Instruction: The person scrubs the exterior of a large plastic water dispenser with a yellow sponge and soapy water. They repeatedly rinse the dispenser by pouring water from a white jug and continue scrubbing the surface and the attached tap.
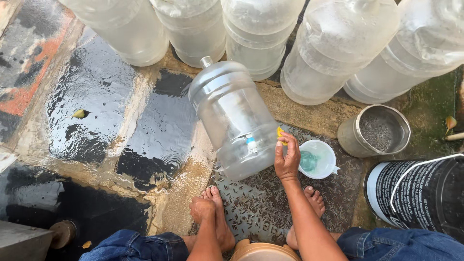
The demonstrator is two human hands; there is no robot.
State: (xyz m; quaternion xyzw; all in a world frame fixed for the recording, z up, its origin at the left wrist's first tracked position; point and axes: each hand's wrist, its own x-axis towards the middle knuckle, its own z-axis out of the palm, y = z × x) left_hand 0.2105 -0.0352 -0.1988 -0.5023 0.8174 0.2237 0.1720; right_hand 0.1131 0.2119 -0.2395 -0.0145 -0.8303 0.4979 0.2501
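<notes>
A large clear water jug (pixel 232 113) lies on its side on the wet ground, neck pointing away from me. My right hand (pixel 287 159) presses a yellow sponge (pixel 280 134) against the jug's base end. My left hand (pixel 202 209) rests closed on my left foot, holding nothing I can see. A small white pitcher (pixel 328 157) with greenish liquid stands just right of my right hand. My bare feet rest on a patterned metal plate (pixel 256 208).
Several big clear jugs (pixel 338 48) stand in a row at the back. A metal can (pixel 377 130) of dark grit sits to the right, a black bucket (pixel 420 193) at the near right. Wet tiled ground (pixel 96 96) spreads left. A brown stool edge (pixel 263 251) shows between my knees.
</notes>
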